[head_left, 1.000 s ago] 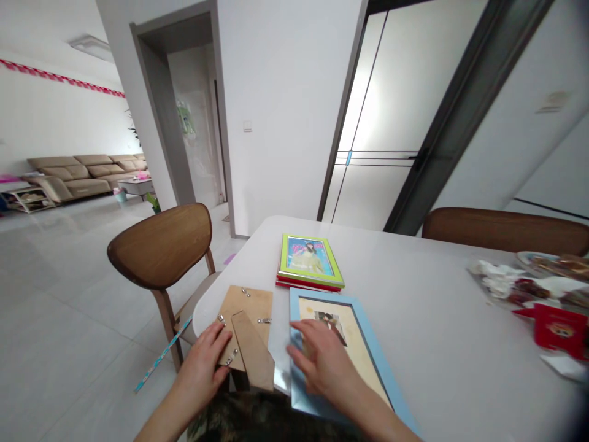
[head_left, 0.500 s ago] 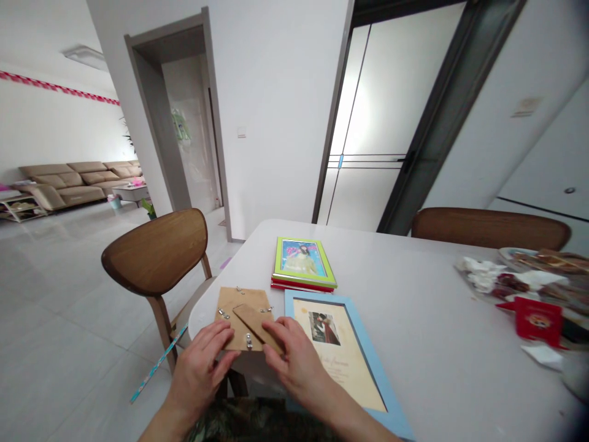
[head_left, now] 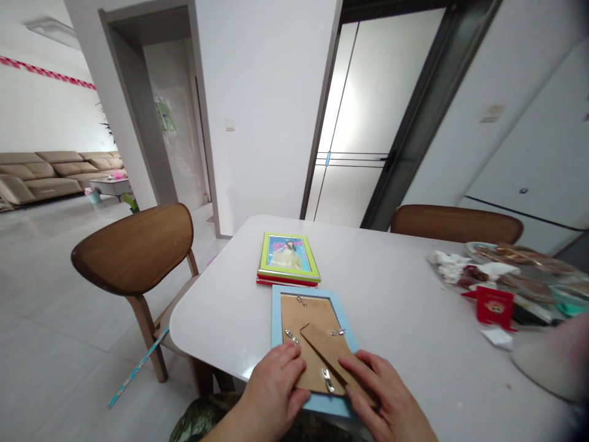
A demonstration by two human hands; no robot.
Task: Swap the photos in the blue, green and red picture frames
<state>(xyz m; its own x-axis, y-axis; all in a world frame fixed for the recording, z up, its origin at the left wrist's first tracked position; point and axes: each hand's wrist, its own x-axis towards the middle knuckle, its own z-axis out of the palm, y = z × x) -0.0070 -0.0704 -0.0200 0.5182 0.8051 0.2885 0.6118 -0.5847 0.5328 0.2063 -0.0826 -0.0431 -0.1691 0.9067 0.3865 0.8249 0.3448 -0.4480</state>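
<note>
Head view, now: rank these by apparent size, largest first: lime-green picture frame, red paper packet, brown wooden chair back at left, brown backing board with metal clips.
1. Chair back
2. Backing board, partly covered
3. Picture frame
4. Packet

Bright diffuse light, glow through frosted door, soft shadows, stretched edges, blurred lower right corner

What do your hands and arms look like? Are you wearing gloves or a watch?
No gloves: the left hand and right hand are both bare. I see no rings, watch or sleeves on the parts that show. Below them is some dark green, patterned clothing.
</note>
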